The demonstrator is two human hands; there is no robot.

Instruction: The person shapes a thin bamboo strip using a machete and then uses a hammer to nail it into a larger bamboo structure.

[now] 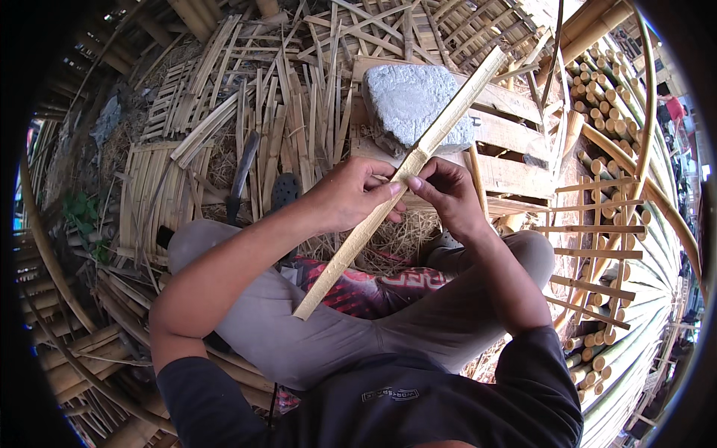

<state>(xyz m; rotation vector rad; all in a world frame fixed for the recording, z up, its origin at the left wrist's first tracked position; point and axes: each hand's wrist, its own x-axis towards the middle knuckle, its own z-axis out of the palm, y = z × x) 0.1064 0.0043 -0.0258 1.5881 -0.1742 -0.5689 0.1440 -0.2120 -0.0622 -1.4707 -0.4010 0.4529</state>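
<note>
A long, flat bamboo strip (351,245) slants over my lap, from my left thigh up to the far right. My left hand (349,196) pinches it near its middle, thumb on top. Just beyond, my right hand (448,196) grips the same strip between thumb and fingers. A bamboo joint shows on it right past my right thumb. The strip's far part crosses over a grey stone block (409,101), which sits on a slatted wooden crate (511,142). Whether strip and stone touch, I cannot tell.
Split bamboo slats (291,127) lie heaped beyond my left side. A dark-bladed knife (243,175) stands near my left knee. Several bamboo pieces stick out like a rack (597,254) at my right, before stacked bamboo poles (605,93). Shavings (381,243) cover the ground between my legs.
</note>
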